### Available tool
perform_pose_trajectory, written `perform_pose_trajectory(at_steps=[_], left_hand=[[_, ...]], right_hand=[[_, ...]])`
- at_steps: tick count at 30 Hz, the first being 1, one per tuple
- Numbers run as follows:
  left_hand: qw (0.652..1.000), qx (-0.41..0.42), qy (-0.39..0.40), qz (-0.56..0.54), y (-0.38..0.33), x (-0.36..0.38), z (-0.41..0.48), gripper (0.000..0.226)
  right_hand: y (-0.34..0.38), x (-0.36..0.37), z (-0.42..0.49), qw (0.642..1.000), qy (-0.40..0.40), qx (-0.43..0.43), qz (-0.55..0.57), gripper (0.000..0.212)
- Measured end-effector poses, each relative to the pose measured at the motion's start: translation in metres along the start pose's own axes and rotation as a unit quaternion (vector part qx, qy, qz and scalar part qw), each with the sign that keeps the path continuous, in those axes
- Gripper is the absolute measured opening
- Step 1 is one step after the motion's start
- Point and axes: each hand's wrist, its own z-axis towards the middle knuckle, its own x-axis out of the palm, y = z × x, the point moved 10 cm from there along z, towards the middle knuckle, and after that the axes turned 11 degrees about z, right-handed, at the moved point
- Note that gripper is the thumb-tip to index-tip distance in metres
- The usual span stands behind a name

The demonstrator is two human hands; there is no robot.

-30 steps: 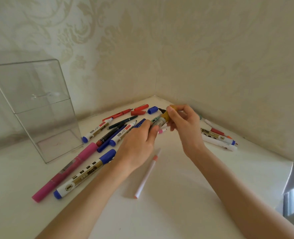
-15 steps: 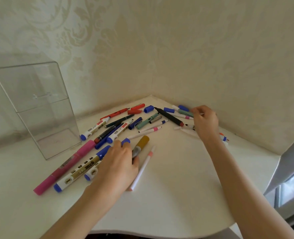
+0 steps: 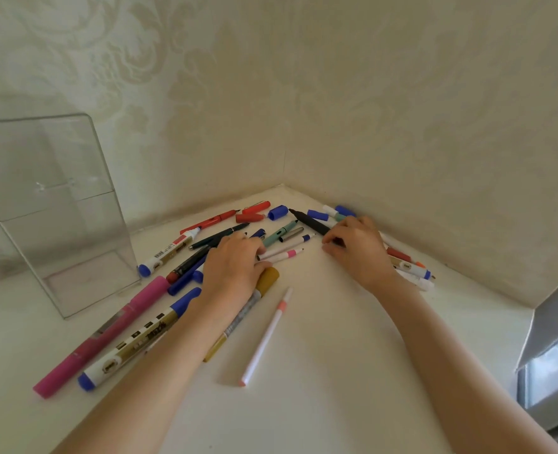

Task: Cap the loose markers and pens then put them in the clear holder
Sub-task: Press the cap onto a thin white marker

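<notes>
The clear holder (image 3: 74, 224) stands upright at the left by the wall, with nothing in it. Several markers, pens and loose caps lie scattered in the table's corner. My left hand (image 3: 235, 267) lies palm-down over the pile. Its fingertips meet the ends of two thin white pens, one with a pink band (image 3: 286, 254); a grip is not clear. The gold-capped marker (image 3: 264, 283) lies beside its thumb. My right hand (image 3: 358, 249) curls its fingers around the near end of an uncapped black marker (image 3: 308, 221).
A loose blue cap (image 3: 277, 212) and red caps (image 3: 250, 217) lie near the corner. A pink marker (image 3: 107, 332), a blue-capped gold-label marker (image 3: 133, 339) and a thin white pen (image 3: 266, 335) lie nearer me. More markers (image 3: 412, 267) line the right wall. A grey ledge (image 3: 552, 339) is at the right.
The gold-capped marker went from both hands down onto the table. My left hand then reached forward to the thin white pens. My right hand moved from the wall side to the black marker.
</notes>
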Motion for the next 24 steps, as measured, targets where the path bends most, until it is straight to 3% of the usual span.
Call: perform_pose_trajectory(at_steps=[3, 6, 9, 12, 14, 17, 22, 24], left_hand=[[1.000, 0.005, -0.003, 0.007, 0.001, -0.003, 0.000, 0.022], [1.000, -0.004, -0.018, -0.002, 0.003, -0.009, 0.002, 0.023], [0.987, -0.010, -0.068, -0.143, 0.006, -0.025, -0.001, 0.023], [0.946, 0.031, -0.080, -0.313, -0.004, -0.037, -0.008, 0.014], [0.929, 0.057, -0.067, -0.359, -0.012, -0.039, -0.011, 0.010], [0.928, 0.069, -0.061, -0.362, -0.016, -0.039, -0.013, 0.011], [0.923, 0.058, -0.090, -0.368, -0.007, -0.043, -0.014, 0.014], [0.923, 0.062, -0.097, -0.367, -0.006, -0.045, -0.014, 0.015]], right_hand=[[0.007, -0.017, -0.003, 0.984, -0.064, 0.007, 0.165, 0.010], [0.006, -0.025, -0.008, 0.936, -0.097, 0.044, 0.337, 0.009], [-0.002, -0.020, -0.011, 0.827, -0.110, 0.107, 0.540, 0.013], [-0.006, -0.017, -0.013, 0.699, -0.101, 0.137, 0.695, 0.015], [-0.007, -0.018, -0.013, 0.661, -0.092, 0.140, 0.731, 0.015], [-0.007, -0.017, -0.014, 0.664, -0.081, 0.142, 0.730, 0.013], [-0.003, -0.026, -0.010, 0.752, -0.084, 0.094, 0.646, 0.016], [0.001, -0.026, -0.009, 0.765, -0.079, 0.076, 0.635, 0.012]])
